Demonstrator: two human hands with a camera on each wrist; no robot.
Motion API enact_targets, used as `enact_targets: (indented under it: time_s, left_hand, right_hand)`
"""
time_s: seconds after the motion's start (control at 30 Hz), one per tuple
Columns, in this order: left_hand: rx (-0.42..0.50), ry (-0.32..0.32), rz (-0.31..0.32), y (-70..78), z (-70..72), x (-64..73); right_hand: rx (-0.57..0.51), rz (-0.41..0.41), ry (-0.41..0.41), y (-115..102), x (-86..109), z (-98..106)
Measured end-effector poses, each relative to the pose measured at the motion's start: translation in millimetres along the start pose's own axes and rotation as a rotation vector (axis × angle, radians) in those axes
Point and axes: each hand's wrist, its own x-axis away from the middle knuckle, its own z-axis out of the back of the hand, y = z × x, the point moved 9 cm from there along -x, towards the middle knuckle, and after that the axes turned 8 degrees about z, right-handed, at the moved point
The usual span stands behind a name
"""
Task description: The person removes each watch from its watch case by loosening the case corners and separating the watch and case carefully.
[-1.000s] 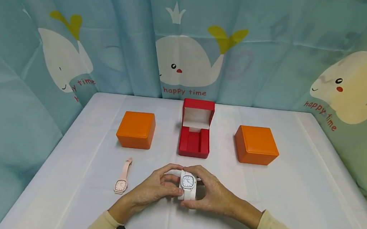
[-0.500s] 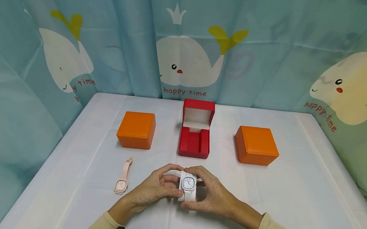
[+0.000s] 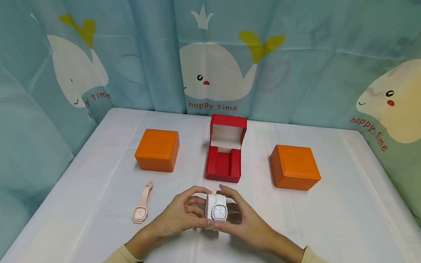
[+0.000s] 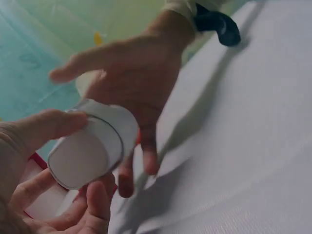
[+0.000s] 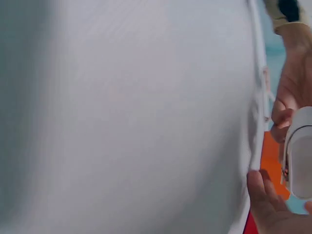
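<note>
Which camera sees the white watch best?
The head view: the white watch shows its dial there. The left wrist view shows its white cushion end-on, no dial; the right wrist view cuts both off at the edge, dial hidden.

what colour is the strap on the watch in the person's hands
The strap is white; it shows best in the head view.

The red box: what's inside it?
The red box has a red recess between two raised sides, with no item showing; its lifted lid has a pale lining. Anything beneath those sides is covered.
</note>
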Motion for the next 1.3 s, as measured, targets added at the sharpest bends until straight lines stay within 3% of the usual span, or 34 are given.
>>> enact_targets:
  time_s: [0.17,0.3,0.67,1.1,1.3]
  left_hand:
    - [-0.031,0.01,-0.019,4.3,-1.5,1.8]
    - [-0.037,0.004,-0.006,2.7,-2.4,2.4]
    - [-0.096,-0.018,-0.003,-1.4,-6.2,0.7]
    - [0.01,-0.04,0.029,-3.4,-9.6,-0.2]
    - [0.003,-0.041,0.04,-4.9,-8.8,0.3]
  right_hand:
    - [-0.28,-0.218,-0.002,11,5.6,0]
    - [-0.411,-0.267,-0.039,14,8.5,-6]
    - [-0.333,-0.217,-0.044,20,4.7,-8]
    - [-0.382,-0.2,-0.017,20,6.9,-8]
    - [-0.359,-0.222,-0.021,20,7.6,-8]
